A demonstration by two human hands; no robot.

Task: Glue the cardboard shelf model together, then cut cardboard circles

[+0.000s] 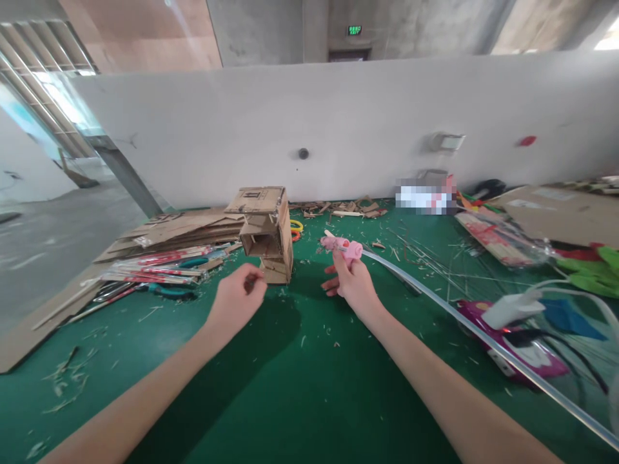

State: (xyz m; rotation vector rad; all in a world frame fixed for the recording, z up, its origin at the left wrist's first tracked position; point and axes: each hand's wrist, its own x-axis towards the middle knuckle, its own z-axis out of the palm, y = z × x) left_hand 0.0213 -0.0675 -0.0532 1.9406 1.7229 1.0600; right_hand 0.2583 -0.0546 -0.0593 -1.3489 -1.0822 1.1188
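Note:
A small structure of brown cardboard (277, 235) with square openings stands upright on the green table, a little left of centre. Just in front of its lower left side is my left hand (238, 295), its fingers curled together. Whatever lies between those fingertips, if anything, is hidden, and I cannot tell if they touch the cardboard. To the right of the structure, my right hand (355, 283) grips a pink hot glue gun (344, 246) above the table, its nozzle pointing left. A long clear glue stick (464, 317) runs out of its back towards the lower right.
Flat cardboard sheets (169, 225), packaged sticks (159, 265) and teal-handled pliers (169, 292) lie left. Yellow-handled scissors (296, 226) rest behind the structure. A magenta power strip (520, 361) with plugs and cords sits right. Scraps (358, 207) line the white partition (338, 122).

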